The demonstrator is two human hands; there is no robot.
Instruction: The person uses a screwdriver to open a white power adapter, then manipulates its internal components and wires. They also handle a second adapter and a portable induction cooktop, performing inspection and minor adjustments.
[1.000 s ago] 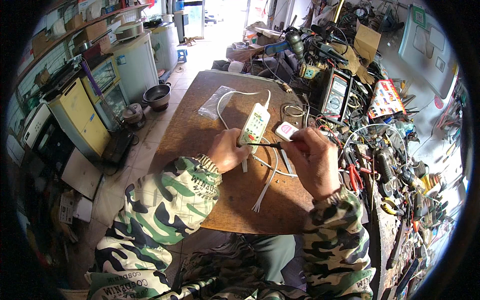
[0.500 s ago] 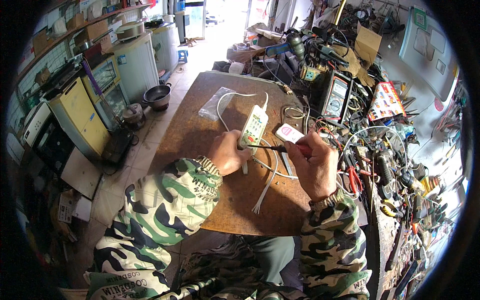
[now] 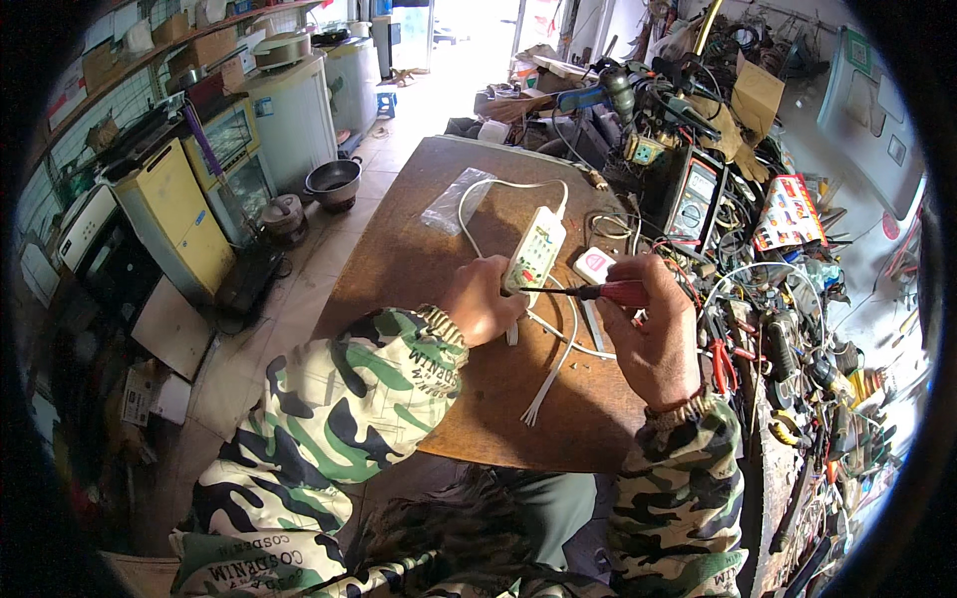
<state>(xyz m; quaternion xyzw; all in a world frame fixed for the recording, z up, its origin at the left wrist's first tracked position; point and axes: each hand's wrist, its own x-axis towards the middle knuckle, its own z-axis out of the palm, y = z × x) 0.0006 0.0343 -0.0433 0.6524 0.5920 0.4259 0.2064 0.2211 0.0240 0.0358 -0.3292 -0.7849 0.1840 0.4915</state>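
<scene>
just past the left grip (image 3: 482,301), a white power strip (image 3: 535,247) points away over the worktop (image 3: 394,249), its near end held in that grip; small coloured bits show on its face. to its right, the right grip (image 3: 655,324) is closed round a red-handled screwdriver (image 3: 625,292), whose shaft reaches the strip's near end. beyond the left grip lies a clear plastic bag (image 3: 454,204), contents too faint to tell; farther off to the left, a dark pot (image 3: 335,189) stands on the floor (image 3: 309,261), its inside shadowed.
</scene>
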